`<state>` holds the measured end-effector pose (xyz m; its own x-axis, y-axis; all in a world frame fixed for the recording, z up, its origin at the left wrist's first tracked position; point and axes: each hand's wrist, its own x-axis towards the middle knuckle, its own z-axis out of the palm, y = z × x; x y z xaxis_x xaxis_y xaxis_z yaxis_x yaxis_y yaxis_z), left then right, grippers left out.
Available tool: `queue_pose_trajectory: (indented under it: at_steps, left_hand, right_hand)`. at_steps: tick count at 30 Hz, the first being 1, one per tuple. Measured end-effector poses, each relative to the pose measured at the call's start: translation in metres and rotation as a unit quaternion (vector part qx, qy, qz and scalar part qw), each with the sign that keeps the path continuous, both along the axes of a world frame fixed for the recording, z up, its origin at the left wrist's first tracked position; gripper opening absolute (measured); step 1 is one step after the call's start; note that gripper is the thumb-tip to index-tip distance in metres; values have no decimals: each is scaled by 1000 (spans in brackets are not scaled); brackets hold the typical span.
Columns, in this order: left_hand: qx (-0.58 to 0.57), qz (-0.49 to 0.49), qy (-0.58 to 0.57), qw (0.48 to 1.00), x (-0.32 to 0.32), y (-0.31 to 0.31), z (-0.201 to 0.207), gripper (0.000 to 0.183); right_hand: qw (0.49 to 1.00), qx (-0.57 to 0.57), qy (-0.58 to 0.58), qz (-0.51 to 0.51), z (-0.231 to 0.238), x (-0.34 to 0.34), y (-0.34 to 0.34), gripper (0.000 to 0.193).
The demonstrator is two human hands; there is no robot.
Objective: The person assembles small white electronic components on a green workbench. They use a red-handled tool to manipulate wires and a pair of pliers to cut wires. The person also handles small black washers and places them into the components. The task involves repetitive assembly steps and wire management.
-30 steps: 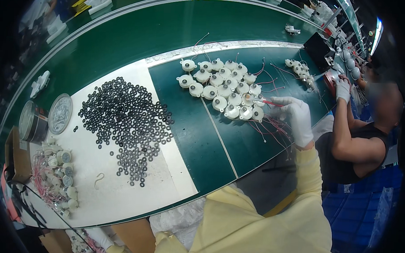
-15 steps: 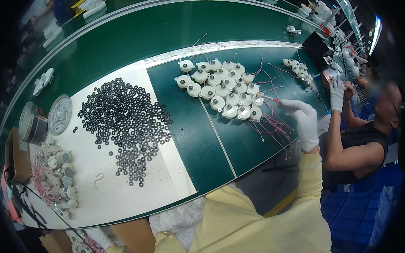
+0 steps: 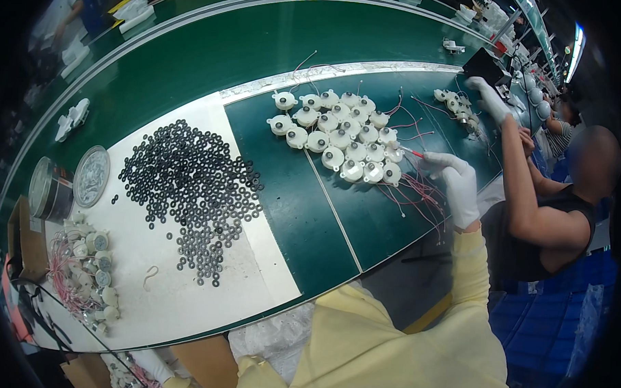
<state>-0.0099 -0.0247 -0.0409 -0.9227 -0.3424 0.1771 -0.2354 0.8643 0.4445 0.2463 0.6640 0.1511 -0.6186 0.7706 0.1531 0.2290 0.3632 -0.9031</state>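
Observation:
My right hand, in a white glove, is closed around a slim red-and-white stick-like tool. The tool's tip reaches the right edge of a cluster of round white motors. Black rings sit on top of many of these motors, and pink and red wires trail from their right side. Low at the left, below the table edge, my gloved left hand is beside more white motors with wires. Its fingers are hidden.
A heap of black rings covers part of the white board. Left of it stand a tin, a round lid and a pile of wired motors. A co-worker's gloved hand reaches over motors at right. Behind runs a green belt.
My right hand and the tool have shifted slightly left. The co-worker's gloved hand has moved up and left, toward the black box. A white part on the belt has slid a little right.

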Motion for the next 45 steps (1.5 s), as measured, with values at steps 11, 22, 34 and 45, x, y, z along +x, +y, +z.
queue_pose_trajectory:
  at_steps: [11, 22, 34, 45]
  left_hand:
    - [-17, -24, 39, 999, -1, -21, -19, 48]
    - [7, 7, 34, 999, 13, -11, 0, 41]
    - [29, 6, 4, 1000, 4, 23, 19, 38]
    - [31, 29, -17, 999, 5, 34, 30, 42]
  right_hand:
    - [998, 58, -25, -13, 5, 11, 2, 46]
    - [960, 229, -119, 111, 62, -33, -5, 41]
    - [964, 201, -154, 83, 65, -23, -7, 40]
    - [967, 216, -116, 64, 51, -3, -6, 41]
